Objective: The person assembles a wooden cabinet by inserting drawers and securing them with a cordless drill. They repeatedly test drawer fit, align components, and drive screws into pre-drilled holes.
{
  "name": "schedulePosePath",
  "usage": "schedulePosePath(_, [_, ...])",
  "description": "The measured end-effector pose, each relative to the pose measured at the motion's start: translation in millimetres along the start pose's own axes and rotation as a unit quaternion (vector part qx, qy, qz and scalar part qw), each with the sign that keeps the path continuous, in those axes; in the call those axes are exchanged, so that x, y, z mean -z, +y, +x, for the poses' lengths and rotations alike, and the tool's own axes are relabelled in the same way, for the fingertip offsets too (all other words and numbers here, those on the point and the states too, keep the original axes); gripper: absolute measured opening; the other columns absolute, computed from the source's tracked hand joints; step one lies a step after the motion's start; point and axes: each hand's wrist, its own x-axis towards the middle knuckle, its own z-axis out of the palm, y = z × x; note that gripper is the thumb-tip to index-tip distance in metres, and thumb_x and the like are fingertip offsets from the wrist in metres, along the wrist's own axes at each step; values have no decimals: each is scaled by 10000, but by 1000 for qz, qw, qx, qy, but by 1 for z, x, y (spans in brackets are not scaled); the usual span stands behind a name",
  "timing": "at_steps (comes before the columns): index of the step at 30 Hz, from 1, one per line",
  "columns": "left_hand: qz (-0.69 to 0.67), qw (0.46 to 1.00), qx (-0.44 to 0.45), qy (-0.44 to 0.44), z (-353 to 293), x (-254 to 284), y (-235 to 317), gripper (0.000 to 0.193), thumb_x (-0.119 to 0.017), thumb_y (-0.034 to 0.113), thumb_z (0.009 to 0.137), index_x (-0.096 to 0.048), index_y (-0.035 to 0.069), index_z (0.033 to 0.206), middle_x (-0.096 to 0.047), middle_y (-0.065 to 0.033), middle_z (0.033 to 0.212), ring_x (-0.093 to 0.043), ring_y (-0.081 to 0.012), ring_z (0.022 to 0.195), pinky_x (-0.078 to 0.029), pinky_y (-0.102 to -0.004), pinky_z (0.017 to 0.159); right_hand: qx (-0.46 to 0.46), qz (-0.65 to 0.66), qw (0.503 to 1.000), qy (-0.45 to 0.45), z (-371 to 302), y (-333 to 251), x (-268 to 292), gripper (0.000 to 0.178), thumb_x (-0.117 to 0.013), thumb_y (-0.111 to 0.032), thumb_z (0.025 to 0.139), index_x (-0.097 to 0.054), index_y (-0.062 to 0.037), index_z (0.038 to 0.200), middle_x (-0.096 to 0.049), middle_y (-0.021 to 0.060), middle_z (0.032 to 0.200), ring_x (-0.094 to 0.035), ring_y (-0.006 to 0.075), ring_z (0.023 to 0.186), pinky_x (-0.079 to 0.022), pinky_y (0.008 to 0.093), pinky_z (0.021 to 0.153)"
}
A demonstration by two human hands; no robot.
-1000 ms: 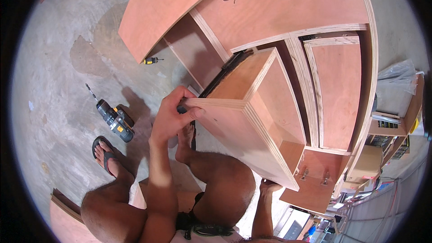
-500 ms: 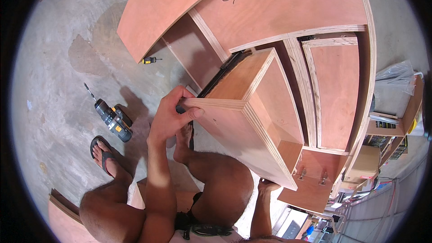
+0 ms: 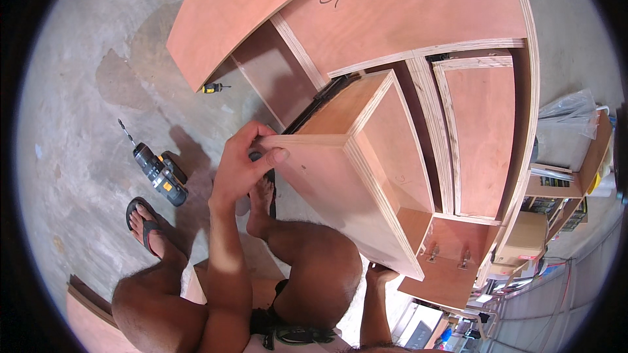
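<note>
A plywood drawer is pulled part way out of a pale plywood cabinet, with a black slide rail along its left side. My left hand grips the left end of the drawer's front panel, thumb on the outer face and fingers behind the edge. At the panel's lower right end, my right hand holds the edge from beneath; its fingers are mostly hidden behind the panel. Beside this drawer, a second drawer sits inside the cabinet.
A cordless drill with a long bit lies on the concrete floor to the left. Farther off is a small yellow-and-black screwdriver. An open door with metal hinges hangs at the cabinet's near end. Shelves and a cardboard box stand at right.
The whole view has shifted slightly left. Both hands keep their hold on the drawer, and its position in the cabinet looks nearly the same.
</note>
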Motion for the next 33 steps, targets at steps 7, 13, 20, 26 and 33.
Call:
schedulePosePath(7, [-1,1000,-2,28,0,-4,0,474,-819,359,831,-621,-20,1036,-669,-95,915,-624,-169,861,-519,-330,804,-1,5,1000,6,2,2,1,752,-359,-717,918,-525,-162,1399,-550,68,1399,-487,270,1298,-373,464,1032])
schedulePosePath(13, [15,1000,-9,6,-3,1,-1,480,-799,404,846,-617,-5,1019,-658,-88,899,-616,-179,856,-508,-332,806,1,4,1000,-19,2,1,2,776,-350,-728,917,-508,-160,1422,-523,83,1436,-474,283,1317,-374,490,1044])
schedulePosePath(20, [8,1000,-9,-3,-5,4,-9,488,-760,445,867,-617,3,1018,-653,-83,914,-614,-185,868,-503,-336,809,2,6,1000,-11,7,0,8,797,-353,-744,907,-509,-160,1426,-528,83,1439,-478,282,1318,-373,473,1048])
schedulePosePath(26, [3,1000,-9,5,-7,2,-1,445,-766,380,872,-639,-5,1056,-660,-92,948,-625,-200,895,-503,-345,833,-1,8,1000,-10,11,3,12,782,-366,-734,908,-513,-160,1418,-539,76,1421,-486,272,1310,-386,463,1031])
schedulePosePath(33, [28,998,-34,43,-2,-6,-3,467,-794,361,850,-662,-7,1106,-660,-110,994,-624,-230,937,-502,-355,840,5,13,1000,-9,10,6,9,766,-369,-717,914,-519,-149,1407,-549,85,1391,-505,272,1281,-403,471,1019])
